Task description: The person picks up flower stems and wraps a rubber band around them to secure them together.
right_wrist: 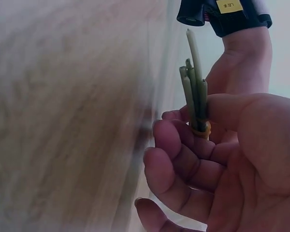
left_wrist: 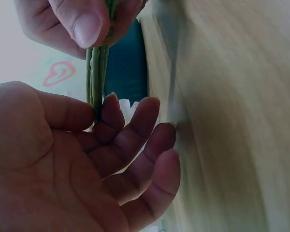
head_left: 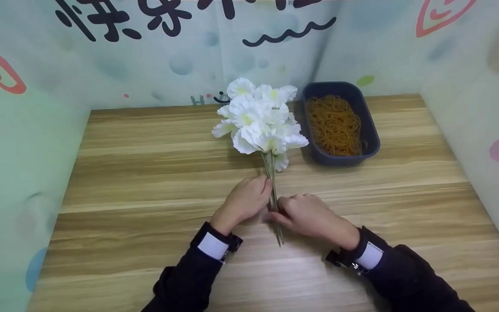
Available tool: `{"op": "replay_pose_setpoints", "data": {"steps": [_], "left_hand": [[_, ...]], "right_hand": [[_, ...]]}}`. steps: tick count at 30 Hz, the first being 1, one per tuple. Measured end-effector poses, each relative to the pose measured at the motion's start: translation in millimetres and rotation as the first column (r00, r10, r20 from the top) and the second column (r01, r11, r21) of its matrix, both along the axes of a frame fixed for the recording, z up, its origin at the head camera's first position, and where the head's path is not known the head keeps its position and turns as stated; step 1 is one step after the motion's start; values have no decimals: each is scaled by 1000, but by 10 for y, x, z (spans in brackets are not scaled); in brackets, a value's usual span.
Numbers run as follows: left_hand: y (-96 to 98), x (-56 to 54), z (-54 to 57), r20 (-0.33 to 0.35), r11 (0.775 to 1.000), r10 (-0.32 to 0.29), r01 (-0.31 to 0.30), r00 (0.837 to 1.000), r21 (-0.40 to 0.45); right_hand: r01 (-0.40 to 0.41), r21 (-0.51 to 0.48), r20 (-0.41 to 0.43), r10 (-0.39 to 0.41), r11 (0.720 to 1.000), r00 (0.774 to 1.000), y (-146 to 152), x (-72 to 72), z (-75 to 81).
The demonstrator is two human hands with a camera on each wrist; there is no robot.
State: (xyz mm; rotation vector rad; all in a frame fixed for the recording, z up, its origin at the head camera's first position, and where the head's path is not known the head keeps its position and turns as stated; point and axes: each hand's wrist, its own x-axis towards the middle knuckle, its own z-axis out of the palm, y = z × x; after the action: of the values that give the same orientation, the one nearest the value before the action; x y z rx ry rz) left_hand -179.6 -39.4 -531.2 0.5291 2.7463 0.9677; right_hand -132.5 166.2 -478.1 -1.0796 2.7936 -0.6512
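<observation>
A bunch of white artificial flowers (head_left: 260,119) lies toward the back wall, its green stems (head_left: 274,190) pointing at me. Just under the blooms, my left hand (head_left: 246,200) pinches the stems between thumb and forefinger; its other fingers are loosely bent in the left wrist view. Lower down, my right hand (head_left: 312,216) holds the same stems by thumb and forefinger. An orange-yellow rubber band (right_wrist: 201,131) circles the stems at the right fingers in the right wrist view. The cut stem ends (right_wrist: 193,72) stick out past that band.
A dark blue plastic box (head_left: 340,161) full of loose rubber bands (head_left: 334,125) stands right of the blooms, close to the back wall. Printed cloth walls (head_left: 180,82) enclose the wooden table (head_left: 145,173) at the back and both sides.
</observation>
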Motion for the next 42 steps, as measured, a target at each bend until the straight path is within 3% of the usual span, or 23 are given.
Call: {"op": "replay_pose_setpoints", "data": {"steps": [6, 11, 23, 32, 39, 42], "left_hand": [[-21, 55, 87, 81, 1000, -10, 13, 997, -27], [-16, 122, 185, 81, 998, -21, 25, 996, -55], [0, 132, 249, 69, 991, -55, 63, 996, -118], [0, 138, 271, 82, 996, -52, 58, 995, -70], [22, 270, 560, 66, 994, -45, 51, 997, -97], [19, 262, 514, 30, 993, -54, 56, 998, -106]], "right_hand": [[-33, 78, 112, 24, 996, 993, -40, 22, 161], [-74, 108, 190, 52, 991, 980, -34, -2, 132], [-82, 128, 180, 58, 988, 982, -38, 12, 100], [-94, 126, 181, 70, 988, 981, -28, 12, 97], [-108, 115, 165, 88, 988, 982, -22, 17, 99], [-105, 115, 169, 85, 988, 982, -22, 15, 94]]}}
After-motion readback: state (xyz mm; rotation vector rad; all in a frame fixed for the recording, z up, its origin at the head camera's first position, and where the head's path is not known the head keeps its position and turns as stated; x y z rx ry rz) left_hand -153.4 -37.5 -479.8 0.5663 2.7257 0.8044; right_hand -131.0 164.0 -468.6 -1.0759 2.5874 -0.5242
